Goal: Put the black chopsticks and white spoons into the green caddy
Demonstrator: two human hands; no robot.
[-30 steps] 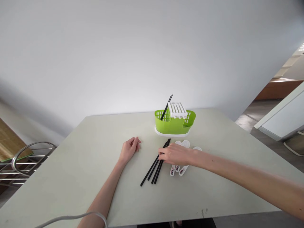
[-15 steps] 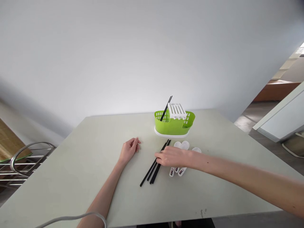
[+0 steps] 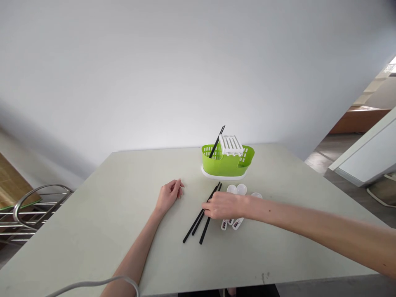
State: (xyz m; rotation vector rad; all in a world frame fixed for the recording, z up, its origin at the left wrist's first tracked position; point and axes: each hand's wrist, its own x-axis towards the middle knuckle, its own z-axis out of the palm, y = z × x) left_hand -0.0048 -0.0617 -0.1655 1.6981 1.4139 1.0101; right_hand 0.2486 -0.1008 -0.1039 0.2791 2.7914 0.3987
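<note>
My right hand is closed over a black pair of chopsticks, with its thumb and fingers pinching them near the middle. Just left of that pair lie more black chopsticks at a slant on the table. Under and beside my right wrist are several white spoons, their handles partly hidden by the hand. My left hand rests on its side on the table, fingers loosely curled and apart, holding nothing. Behind the right hand stands a green basket with a white slatted top and black chopsticks leaning in its left part.
A pale table carries everything and meets a plain wall at the back. A grey cable crosses my left forearm. At the left is a metal rack with a wooden board.
The right-hand chopsticks have drawn together in my right hand, and their lower ends have shifted slightly right and toward me. My left hand stays in place.
</note>
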